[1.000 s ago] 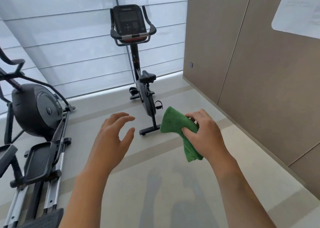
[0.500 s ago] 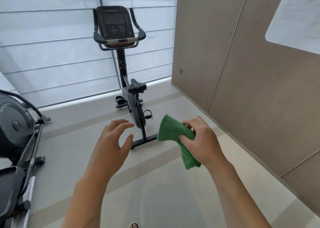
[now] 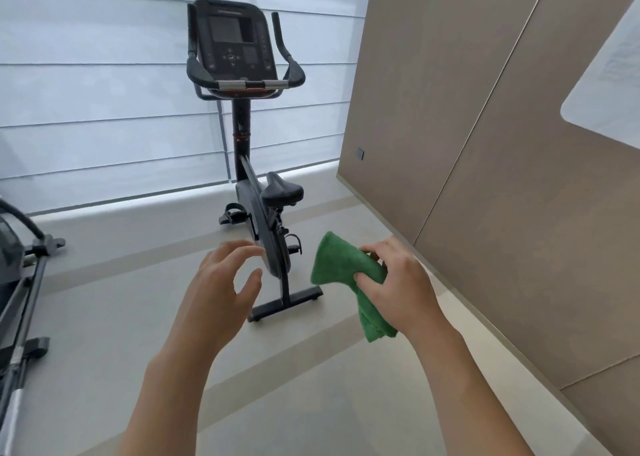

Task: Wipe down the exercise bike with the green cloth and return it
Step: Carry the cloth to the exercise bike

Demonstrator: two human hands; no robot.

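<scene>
- Green cloth, bunched, sits in the right hand: fingers and thumb are curled round its middle, one fold fanning up toward 11 o'clock of the fist and a tail hanging below toward 6 o'clock.
- At 9 o'clock of the cloth, the left hand hovers with fingers spread and loosely bent, holding nothing and touching nothing.
- Beyond both hands, toward 12 o'clock, stands the exercise bike, upright on the floor; its console and handlebars are at the top, its saddle lower down, its rear foot bar between the two hands in the picture.
- Cloth and bike are apart; no surface is under the cloth.
- By my reading, fetching the cloth is done; the wiping has not begun, and the return of the cloth comes after that.
- Another machine shows at the frame's 9 o'clock edge.
- Where the cloth belongs is not in view.
</scene>
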